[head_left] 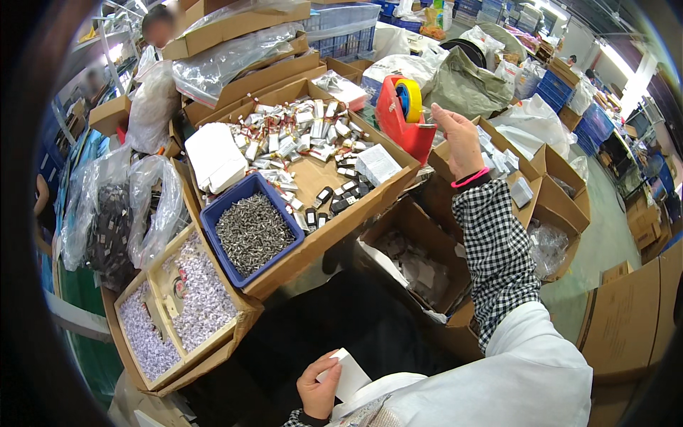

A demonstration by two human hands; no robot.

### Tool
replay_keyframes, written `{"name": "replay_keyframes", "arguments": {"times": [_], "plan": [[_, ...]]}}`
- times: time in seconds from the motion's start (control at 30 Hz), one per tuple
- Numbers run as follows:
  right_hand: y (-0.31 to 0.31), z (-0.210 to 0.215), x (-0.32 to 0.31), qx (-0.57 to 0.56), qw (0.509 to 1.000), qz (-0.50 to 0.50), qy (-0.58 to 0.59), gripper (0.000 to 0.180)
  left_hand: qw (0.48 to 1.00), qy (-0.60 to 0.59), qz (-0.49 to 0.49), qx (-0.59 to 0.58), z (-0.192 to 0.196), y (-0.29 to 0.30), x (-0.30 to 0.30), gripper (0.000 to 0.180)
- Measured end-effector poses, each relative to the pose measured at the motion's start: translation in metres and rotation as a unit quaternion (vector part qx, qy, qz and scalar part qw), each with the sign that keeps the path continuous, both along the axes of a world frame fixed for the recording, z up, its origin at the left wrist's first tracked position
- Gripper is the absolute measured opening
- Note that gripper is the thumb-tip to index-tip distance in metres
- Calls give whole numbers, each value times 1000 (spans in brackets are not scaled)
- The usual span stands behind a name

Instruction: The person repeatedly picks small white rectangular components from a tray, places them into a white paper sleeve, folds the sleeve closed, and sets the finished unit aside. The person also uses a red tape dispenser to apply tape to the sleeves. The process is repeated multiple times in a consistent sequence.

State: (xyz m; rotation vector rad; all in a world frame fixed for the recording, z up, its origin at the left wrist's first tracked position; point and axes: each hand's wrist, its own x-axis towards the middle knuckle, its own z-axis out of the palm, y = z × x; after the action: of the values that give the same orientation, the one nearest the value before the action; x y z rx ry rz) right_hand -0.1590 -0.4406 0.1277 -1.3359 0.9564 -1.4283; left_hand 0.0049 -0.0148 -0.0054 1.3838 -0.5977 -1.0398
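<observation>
My left hand (pixel 318 386), low in the middle near my lap, is closed around a small white box (pixel 350 374), thumb on its near face. Reaching up and to the right, my right hand (pixel 459 139) pinches at the front of a red tape dispenser (pixel 399 119). A yellow roll of tape (pixel 409 99) sits in the dispenser, and the tape's end appears to be between my thumb and fingers. Beside the dispenser, a wide shallow cardboard box (pixel 307 186) holds many small silver battery packs with wires, several black parts and a white block-like stack (pixel 378 164).
A blue bin (pixel 294 240) of small metal screws stands at the box's near left. A divided wooden tray (pixel 171 329) full of small white pieces lies further left. Open cartons (pixel 403 213) stand below the dispenser; another (pixel 528 192) holds white boxes. Plastic bags (pixel 153 107) flank the left.
</observation>
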Motion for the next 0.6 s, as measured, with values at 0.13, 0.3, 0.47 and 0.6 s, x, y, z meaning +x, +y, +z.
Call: {"name": "replay_keyframes", "arguments": {"times": [0.13, 0.3, 0.47, 0.6], "plan": [[18, -7, -5, 33, 999, -14, 10, 22, 999, -34, -14, -6, 0, 0, 0, 15], [26, -27, -13, 133, 987, 31, -86, 21, 1000, -18, -16, 3, 1, 3, 0, 15], [23, -53, -6, 136, 972, 63, -180, 24, 999, -4, -42, -8, 4, 8, 0, 19], [24, -72, 23, 92, 960, 19, -265, 21, 999, -2, -47, -13, 8, 7, -2, 20]]}}
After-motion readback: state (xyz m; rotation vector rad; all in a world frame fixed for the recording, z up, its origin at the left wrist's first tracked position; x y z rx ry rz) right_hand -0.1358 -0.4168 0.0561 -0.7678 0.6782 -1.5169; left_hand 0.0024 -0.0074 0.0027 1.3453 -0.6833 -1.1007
